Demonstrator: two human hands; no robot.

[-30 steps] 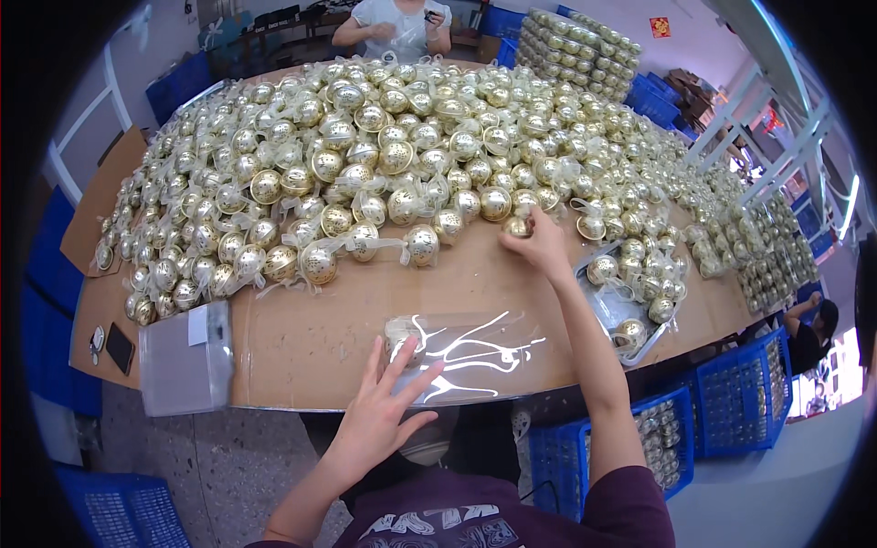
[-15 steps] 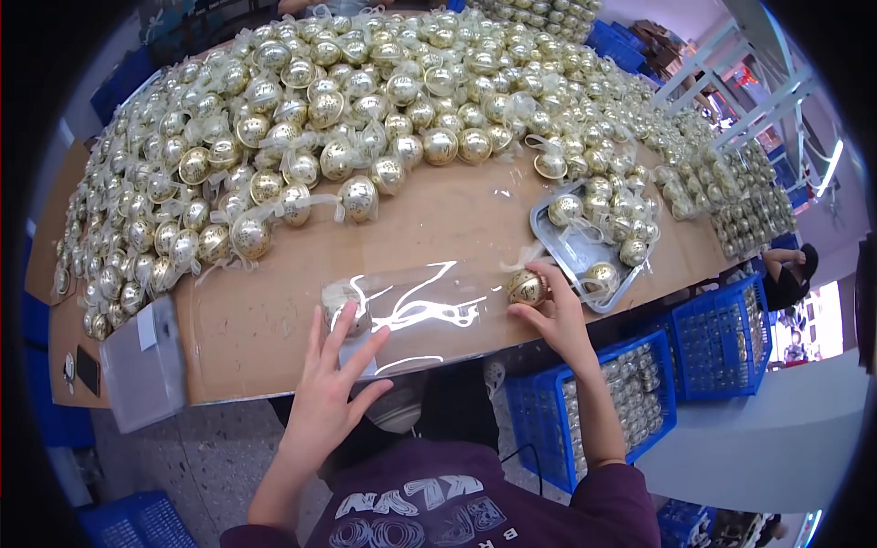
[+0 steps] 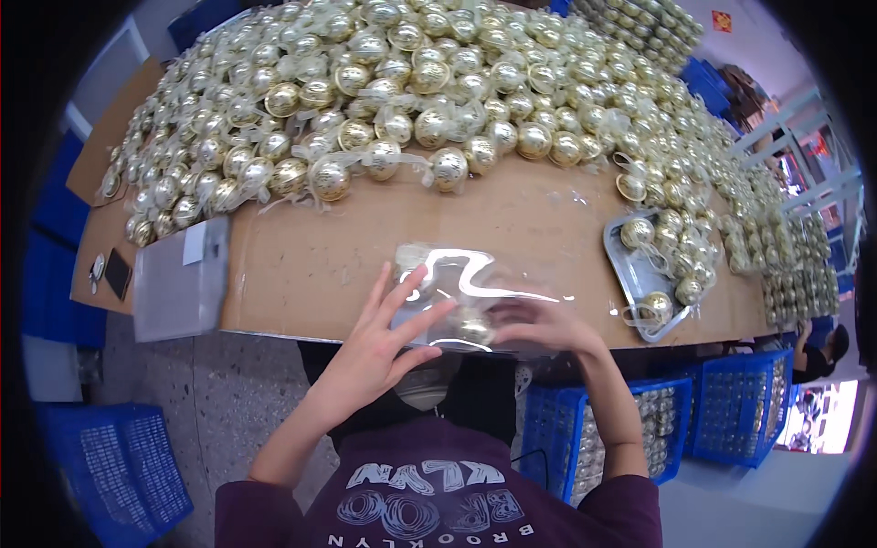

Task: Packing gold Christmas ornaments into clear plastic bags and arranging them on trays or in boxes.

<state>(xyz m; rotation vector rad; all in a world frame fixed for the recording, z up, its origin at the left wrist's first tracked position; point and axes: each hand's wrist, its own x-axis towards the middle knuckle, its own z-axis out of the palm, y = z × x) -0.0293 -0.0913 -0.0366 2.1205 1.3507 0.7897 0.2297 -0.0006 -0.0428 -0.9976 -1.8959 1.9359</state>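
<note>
A clear plastic bag (image 3: 534,285) lies at the table's front edge, with glare across its film. My left hand (image 3: 379,338) rests on the bag's left part, fingers spread. Under the film by those fingertips is a pale, partly hidden shape, perhaps another ornament. My right hand (image 3: 544,324), somewhat blurred, reaches into the bag from the right. Its fingertips are closed at a gold ball ornament (image 3: 473,326) inside the film.
A large heap of gold ball ornaments (image 3: 356,78) with pale ribbons covers the table's far side. At right stands a metal tray (image 3: 630,274) holding several ornaments. A stack of clear bags (image 3: 178,292) and a phone (image 3: 117,274) lie left. Blue crates (image 3: 580,438) stand below.
My right hand has carried the gold ball ornament leftward from beside the tray into the bag. My left hand stays on the bag. The whole view has shifted.
</note>
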